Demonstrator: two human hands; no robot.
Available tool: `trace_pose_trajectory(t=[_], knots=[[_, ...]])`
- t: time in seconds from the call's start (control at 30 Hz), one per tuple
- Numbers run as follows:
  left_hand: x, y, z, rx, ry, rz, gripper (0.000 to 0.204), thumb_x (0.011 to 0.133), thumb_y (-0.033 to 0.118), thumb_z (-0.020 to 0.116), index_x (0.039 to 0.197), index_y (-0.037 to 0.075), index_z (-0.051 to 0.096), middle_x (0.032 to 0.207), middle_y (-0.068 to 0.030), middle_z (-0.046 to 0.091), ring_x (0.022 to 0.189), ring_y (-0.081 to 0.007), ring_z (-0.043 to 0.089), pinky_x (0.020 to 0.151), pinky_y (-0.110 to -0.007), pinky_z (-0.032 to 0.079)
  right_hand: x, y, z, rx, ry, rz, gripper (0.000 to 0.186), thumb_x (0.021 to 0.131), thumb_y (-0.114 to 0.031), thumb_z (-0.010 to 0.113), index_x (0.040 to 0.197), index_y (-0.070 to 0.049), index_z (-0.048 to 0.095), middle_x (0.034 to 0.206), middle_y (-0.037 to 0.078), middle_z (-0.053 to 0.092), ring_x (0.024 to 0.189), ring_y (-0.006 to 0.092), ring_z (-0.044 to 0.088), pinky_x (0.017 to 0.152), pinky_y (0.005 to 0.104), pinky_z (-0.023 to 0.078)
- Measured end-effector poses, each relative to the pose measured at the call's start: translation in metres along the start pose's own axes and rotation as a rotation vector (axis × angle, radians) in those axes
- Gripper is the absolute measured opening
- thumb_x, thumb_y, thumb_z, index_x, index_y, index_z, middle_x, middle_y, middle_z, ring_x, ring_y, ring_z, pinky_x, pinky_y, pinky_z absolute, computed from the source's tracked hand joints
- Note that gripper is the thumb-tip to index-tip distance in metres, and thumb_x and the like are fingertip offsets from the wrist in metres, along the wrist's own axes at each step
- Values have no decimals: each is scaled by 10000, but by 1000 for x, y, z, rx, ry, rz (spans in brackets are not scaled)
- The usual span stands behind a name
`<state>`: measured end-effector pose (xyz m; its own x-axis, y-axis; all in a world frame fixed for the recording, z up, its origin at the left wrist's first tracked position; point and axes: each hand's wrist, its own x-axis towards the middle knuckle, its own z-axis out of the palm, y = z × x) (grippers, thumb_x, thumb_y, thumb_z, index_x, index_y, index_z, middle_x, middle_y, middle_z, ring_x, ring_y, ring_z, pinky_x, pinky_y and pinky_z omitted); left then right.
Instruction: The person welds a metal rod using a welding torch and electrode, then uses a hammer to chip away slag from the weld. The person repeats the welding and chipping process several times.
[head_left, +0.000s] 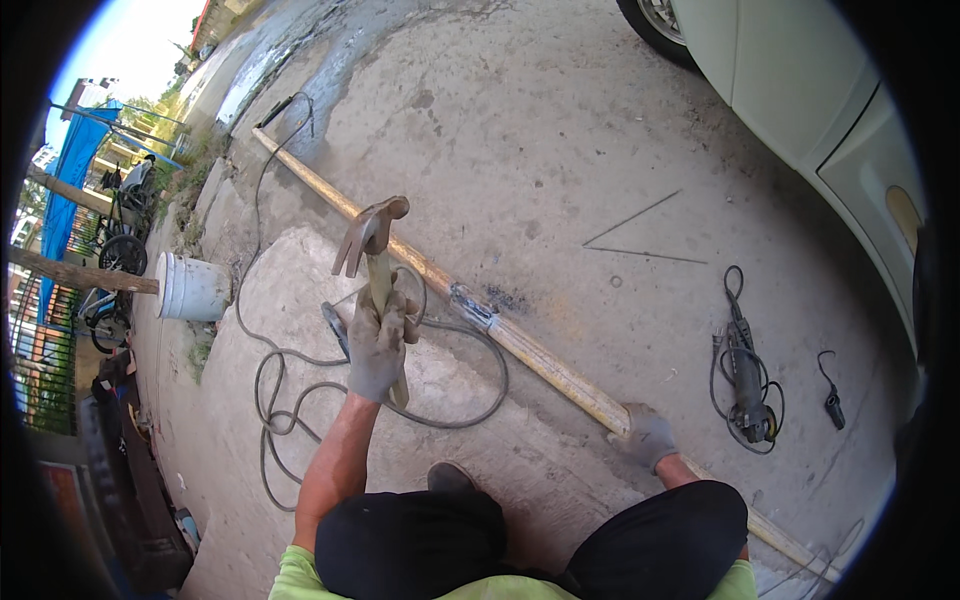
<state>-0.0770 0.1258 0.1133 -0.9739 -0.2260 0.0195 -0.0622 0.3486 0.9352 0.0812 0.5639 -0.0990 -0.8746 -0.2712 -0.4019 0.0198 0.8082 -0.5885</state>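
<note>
My left hand (376,350), in a grey glove, is closed round the wooden handle of a claw hammer (371,232), its metal head raised above the ground. On the ground a long, yellowish-brown pipe (555,375) runs diagonally from far left to near right. A silvery, blackened joint (472,307) shows near its middle, with dark flecks beside it. Also gloved, my right hand (646,438) grips the pipe to the right of that joint. Behind my left hand, partly hidden, lies a dark clamp-like tool (334,328) by a looped grey cable (285,352).
An angle grinder (748,385) with its cord coiled lies at right, near a small black hooked item (833,405). Two thin rods (645,252) form a V on the concrete. A pale vehicle (800,90) stands far right. At left are a white bucket (192,287) and bicycles (122,250).
</note>
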Motion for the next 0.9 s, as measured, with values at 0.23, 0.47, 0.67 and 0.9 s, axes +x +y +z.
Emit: trace_pose_trajectory(t=[0.23,0.47,0.67,0.9], knots=[[-22,-126,-18,554,-293,-407,202,1108,225,584,1185,38,586,762,-93,674,510,-170,605,442,-350,499,7,-7,5,24,-11,-68,638,885,-450,810,1384,-80,669,1296,211,705,1211,413,674,1052,497,545],[-14,-22,-7,108,-33,-147,218,1095,130,581,1275,6,581,876,-64,705,634,-121,654,544,-284,502,-2,-9,0,-22,62,-29,655,880,-443,816,1386,-57,662,1265,224,682,1218,425,643,1069,497,527],[-43,-162,-41,781,-231,-125,291,1069,126,596,1337,20,561,910,-145,712,809,-237,748,722,-397,589,7,-26,6,52,24,-77,637,871,-446,822,1352,-52,683,1271,230,678,1209,424,650,1059,503,535],[-20,-48,1,298,-75,-257,255,1117,160,585,1331,22,597,850,-89,696,571,-135,611,524,-318,513,4,-7,4,11,46,-53,630,867,-440,830,1350,-63,685,1277,215,682,1204,418,656,1051,504,540]])
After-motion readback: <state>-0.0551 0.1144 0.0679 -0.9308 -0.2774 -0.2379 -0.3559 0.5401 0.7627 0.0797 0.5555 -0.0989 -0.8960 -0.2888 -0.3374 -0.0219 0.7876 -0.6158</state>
